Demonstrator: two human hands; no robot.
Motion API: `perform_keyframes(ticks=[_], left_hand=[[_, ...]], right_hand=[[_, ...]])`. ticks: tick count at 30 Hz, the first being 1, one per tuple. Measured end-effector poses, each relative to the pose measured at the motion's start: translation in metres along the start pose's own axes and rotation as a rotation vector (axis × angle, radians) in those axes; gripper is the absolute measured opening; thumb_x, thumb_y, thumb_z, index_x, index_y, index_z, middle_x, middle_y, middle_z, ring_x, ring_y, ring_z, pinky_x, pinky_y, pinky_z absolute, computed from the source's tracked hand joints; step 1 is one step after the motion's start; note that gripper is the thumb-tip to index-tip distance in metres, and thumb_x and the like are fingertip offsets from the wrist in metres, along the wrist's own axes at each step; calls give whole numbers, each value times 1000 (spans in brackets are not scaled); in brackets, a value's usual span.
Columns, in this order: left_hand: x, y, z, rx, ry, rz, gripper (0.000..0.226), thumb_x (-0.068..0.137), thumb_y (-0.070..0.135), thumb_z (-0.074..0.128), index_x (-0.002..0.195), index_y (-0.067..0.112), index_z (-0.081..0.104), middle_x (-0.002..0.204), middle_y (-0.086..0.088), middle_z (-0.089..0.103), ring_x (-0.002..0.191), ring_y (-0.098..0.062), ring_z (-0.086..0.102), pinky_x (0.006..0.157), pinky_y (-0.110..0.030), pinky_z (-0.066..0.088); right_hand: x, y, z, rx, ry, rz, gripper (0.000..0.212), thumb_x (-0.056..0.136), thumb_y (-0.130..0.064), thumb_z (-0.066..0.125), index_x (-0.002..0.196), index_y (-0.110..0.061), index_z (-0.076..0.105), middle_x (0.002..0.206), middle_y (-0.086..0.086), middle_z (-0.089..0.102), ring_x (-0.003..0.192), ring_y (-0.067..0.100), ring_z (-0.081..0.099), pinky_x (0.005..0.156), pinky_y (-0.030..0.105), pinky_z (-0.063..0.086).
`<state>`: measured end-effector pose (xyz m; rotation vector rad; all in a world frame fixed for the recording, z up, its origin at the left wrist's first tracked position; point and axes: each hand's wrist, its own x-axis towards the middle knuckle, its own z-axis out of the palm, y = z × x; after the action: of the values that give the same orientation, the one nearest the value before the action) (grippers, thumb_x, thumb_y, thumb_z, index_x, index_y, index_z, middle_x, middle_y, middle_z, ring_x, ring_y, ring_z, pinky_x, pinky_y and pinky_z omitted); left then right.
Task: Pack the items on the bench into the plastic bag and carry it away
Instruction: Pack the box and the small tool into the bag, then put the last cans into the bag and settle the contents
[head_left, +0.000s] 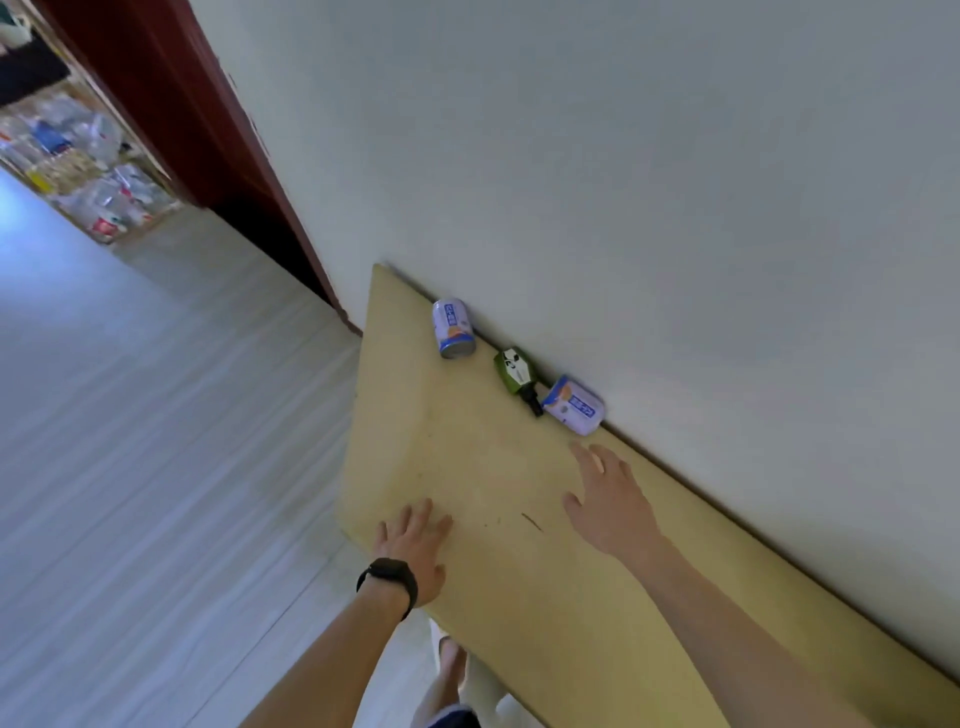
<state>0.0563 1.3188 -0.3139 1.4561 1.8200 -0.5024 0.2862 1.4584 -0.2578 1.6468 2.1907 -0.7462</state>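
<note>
Both hands empty over the bench (467, 467) — items unpacked.

Left hand (415, 545), black wristband (389, 577), is at the bench's front edge; right hand (608, 499) is further in, near the second can (574, 405). Fingers on both are spread, gripping nothing — contact with the bench unclear. First can (453, 327), green bottle (516, 371) and second can line the bench's back edge against the wall (623, 182).
</note>
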Motion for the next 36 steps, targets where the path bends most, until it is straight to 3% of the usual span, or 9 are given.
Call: perform_keyframes(ticks=[6, 10, 16, 22, 25, 27, 30, 33, 36], left_hand=[[28, -26, 0, 45, 29, 43, 82, 96, 39, 48, 147, 52, -14, 158, 7, -31, 147, -35, -20, 116, -63, -4], [33, -21, 3, 28, 39, 55, 86, 93, 42, 50, 147, 51, -16, 157, 4, -33, 144, -39, -24, 115, -62, -9], [84, 9, -59, 22, 218, 165, 81, 92, 17, 50, 155, 33, 2, 162, -6, -15, 149, -36, -8, 121, -52, 4], [157, 71, -145, 309, 429, 337, 71, 92, -1, 42, 152, 30, 23, 163, -7, 0, 149, -37, -2, 118, -58, 7], [178, 86, -158, 455, 361, 350, 46, 99, 10, 43, 142, 29, 40, 160, -9, 12, 145, -45, 3, 114, -63, 14], [186, 89, -151, 417, 311, 300, 33, 97, 19, 45, 128, 25, 52, 155, -11, 19, 138, -48, 16, 110, -58, 25], [175, 94, -131, 304, 279, 249, 37, 91, 31, 43, 125, 21, 55, 150, -15, 25, 130, -41, 27, 104, -42, 32], [142, 94, -100, 508, 279, 356, 27, 94, 25, 55, 120, 26, 61, 152, -11, 23, 134, -43, 24, 104, -45, 37], [100, 96, -72, 522, 238, 347, 30, 97, 22, 52, 124, 32, 61, 153, -8, 22, 134, -41, 27, 104, -45, 38]], right_hand=[[112, -20, -33, -140, 20, 5, 80, 89, -31, 57, 155, -36, 12, 158, 4, 17, 140, 34, 25, 105, 46, 38], [127, -16, -6, -236, 54, 83, 67, 91, -29, 53, 150, -33, 22, 146, 10, 30, 126, 39, 34, 94, 45, 44], [57, 1, 53, -28, 101, 309, 71, 97, -45, 44, 155, -34, 3, 137, 16, 39, 107, 39, 46, 88, 44, 44], [-14, 17, 90, 157, 97, 444, 77, 98, -47, 40, 149, -46, -18, 146, 7, 32, 106, 31, 46, 89, 39, 46], [-30, 24, 96, 256, 81, 507, 76, 100, -47, 40, 148, -49, -18, 147, 2, 28, 106, 26, 44, 84, 35, 48], [-34, 25, 98, 282, 85, 534, 75, 100, -49, 39, 148, -50, -19, 148, 0, 28, 106, 25, 44, 82, 36, 50], [-36, 27, 100, 285, 95, 546, 75, 99, -52, 39, 149, -50, -17, 146, 0, 30, 103, 25, 45, 78, 36, 51], [-38, 32, 100, 296, 76, 531, 74, 98, -53, 39, 150, -49, -14, 146, 2, 33, 102, 27, 49, 76, 36, 50], [-42, 40, 101, 372, 34, 534, 75, 98, -50, 41, 151, -46, -12, 144, 7, 37, 104, 31, 53, 80, 39, 47]])
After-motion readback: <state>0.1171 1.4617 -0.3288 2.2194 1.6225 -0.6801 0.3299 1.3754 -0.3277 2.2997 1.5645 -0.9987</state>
